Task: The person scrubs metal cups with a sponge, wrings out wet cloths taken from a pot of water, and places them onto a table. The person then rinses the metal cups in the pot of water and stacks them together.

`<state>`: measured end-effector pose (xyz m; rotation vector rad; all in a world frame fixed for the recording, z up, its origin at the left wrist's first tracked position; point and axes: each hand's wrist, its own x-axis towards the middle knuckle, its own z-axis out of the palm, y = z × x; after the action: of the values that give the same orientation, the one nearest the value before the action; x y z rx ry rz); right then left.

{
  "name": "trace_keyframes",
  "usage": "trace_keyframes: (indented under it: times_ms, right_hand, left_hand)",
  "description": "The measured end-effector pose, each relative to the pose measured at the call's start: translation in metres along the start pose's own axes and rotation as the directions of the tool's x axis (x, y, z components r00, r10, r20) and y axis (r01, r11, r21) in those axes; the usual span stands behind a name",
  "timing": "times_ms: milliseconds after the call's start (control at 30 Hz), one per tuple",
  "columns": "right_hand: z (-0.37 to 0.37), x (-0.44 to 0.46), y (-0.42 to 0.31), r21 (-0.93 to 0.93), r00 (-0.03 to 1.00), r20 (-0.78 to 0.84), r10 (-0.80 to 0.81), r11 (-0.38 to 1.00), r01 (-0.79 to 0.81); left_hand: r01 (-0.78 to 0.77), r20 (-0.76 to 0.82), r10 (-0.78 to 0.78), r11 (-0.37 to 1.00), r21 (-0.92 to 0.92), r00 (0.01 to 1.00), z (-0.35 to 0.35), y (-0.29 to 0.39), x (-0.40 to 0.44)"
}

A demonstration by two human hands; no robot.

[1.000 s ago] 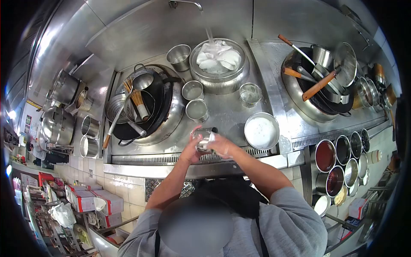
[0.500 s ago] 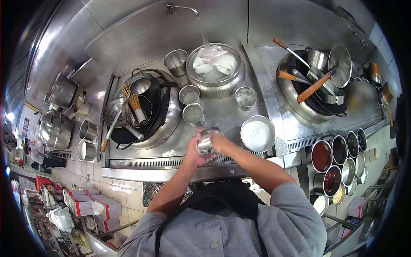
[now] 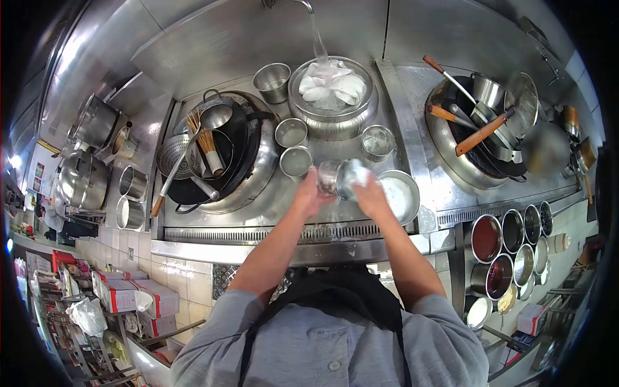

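My left hand is closed around a small steel cup, tipped on its side above the counter's front part. Close to the cup's right side, my right hand grips a pale, bluish-white piece, smeared by motion; it looks like a wet cloth or pad. Just right of that hand stands a steel bowl with white foamy liquid. Two steel cups of cloudy liquid, a rear cup and a front cup, stand behind my left hand. A third cup stands behind my right hand.
Water runs from a tap onto white cloths in a large steel pot. Woks with a skimmer, bamboo brush and ladles lie on both sides. Sauce containers stand at right, stacked boxes at lower left.
Both hands have moved forward, away from my body. My right hand has drawn off the cup to the right, and the pale piece in it now shows. The view has shifted slightly.
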<state>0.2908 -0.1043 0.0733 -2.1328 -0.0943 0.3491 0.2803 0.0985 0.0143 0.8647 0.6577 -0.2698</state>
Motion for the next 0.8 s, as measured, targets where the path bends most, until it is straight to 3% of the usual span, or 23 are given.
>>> trace_keyframes:
  times_ms: [33, 67, 100, 200, 300, 333, 400, 467, 500, 567, 633, 700, 800]
  right_hand:
    - [-0.020, -0.006, 0.010, -0.052, 0.995, -0.066, -0.080, 0.996, 0.077]
    - [-0.028, -0.007, 0.039, -0.174, 0.971, -0.177, -0.161, 0.976, 0.130]
    - [-0.030, -0.008, 0.069, -0.295, 0.929, -0.275, -0.249, 0.941, 0.165]
    - [-0.043, -0.018, 0.109, -0.519, 0.957, -0.152, -0.247, 0.844, 0.135]
    - [-0.026, 0.004, 0.143, -0.564, 0.991, 0.004, -0.131, 0.818, 0.110]
    - [-0.027, 0.017, 0.146, -0.593, 0.995, 0.101, -0.003, 0.803, 0.062]
    - [-0.029, 0.058, 0.164, -0.643, 0.984, 0.137, 0.114, 0.766, 0.001]
    - [-0.041, 0.046, 0.116, -0.469, 0.997, 0.047, 0.068, 0.883, -0.038]
    - [-0.055, 0.012, 0.044, -0.250, 0.997, -0.082, -0.004, 0.968, -0.017]
    - [-0.028, 0.006, 0.012, -0.105, 0.881, -0.106, -0.461, 0.886, 0.451]
    - [0.021, 0.003, -0.017, -0.230, 0.842, 0.031, -0.538, 0.816, 0.530]
    - [0.088, -0.001, -0.004, -0.289, 0.701, 0.065, -0.710, 0.660, 0.694]
    - [0.181, 0.050, 0.065, -0.434, 0.739, 0.009, -0.674, 0.663, 0.610]
  left_hand:
    - [-0.315, -0.047, 0.377, 0.830, 0.459, 0.925, -0.007, 0.000, 0.007]
    - [-0.455, 0.087, 0.684, 0.380, 0.805, 0.724, -0.015, 0.004, 0.011]
    - [-0.365, 0.356, 0.807, -0.189, 0.912, 0.471, -0.027, 0.007, 0.015]
    - [-0.051, 0.307, 0.685, -0.366, 0.929, 0.661, -0.088, 0.002, 0.061]
    - [-0.237, 0.184, 0.533, 0.031, 0.971, 0.826, -0.092, 0.031, 0.059]
    - [-0.264, 0.156, 0.464, 0.178, 0.948, 0.872, -0.089, 0.042, 0.056]
    - [-0.262, 0.121, 0.313, 0.460, 0.848, 0.942, -0.087, 0.057, 0.044]
    - [-0.259, 0.141, 0.219, 0.740, 0.620, 0.965, -0.086, 0.055, 0.016]
    - [-0.230, 0.158, 0.175, 0.850, 0.473, 0.972, -0.089, 0.046, 0.003]
    - [-0.244, 0.185, 0.175, 0.846, 0.474, 0.967, -0.102, 0.019, -0.004]
    - [-0.229, 0.187, 0.154, 0.833, 0.504, 0.970, -0.108, -0.004, -0.011]
    - [-0.252, 0.134, 0.214, 0.796, 0.550, 0.968, -0.117, -0.032, -0.015]
    - [-0.264, 0.108, 0.246, 0.794, 0.548, 0.963, -0.125, -0.046, -0.035]
